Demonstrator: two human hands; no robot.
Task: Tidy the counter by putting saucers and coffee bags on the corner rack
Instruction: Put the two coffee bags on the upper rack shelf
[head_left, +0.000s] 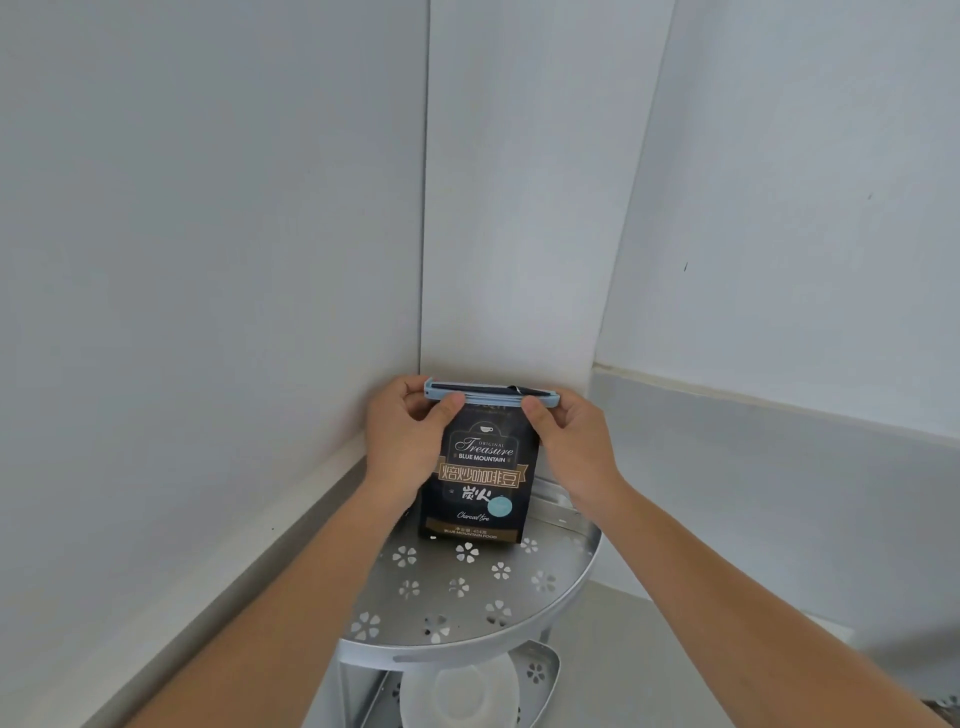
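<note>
A black coffee bag (480, 483) stands upright at the back of the corner rack's top shelf (467, 608), a silver quarter-round tray with flower cut-outs. A pale blue clip (491, 393) closes the bag's top. My left hand (410, 436) grips the clip's left end and the bag's upper left side. My right hand (571, 441) pinches the clip's right end. On the rack's lower shelf lies a white saucer (462, 693), partly hidden by the shelf above.
The rack sits in a corner between two white walls (208, 260). A grey counter surface (649, 670) shows to the right of the rack. A ledge (753, 400) runs along the right wall.
</note>
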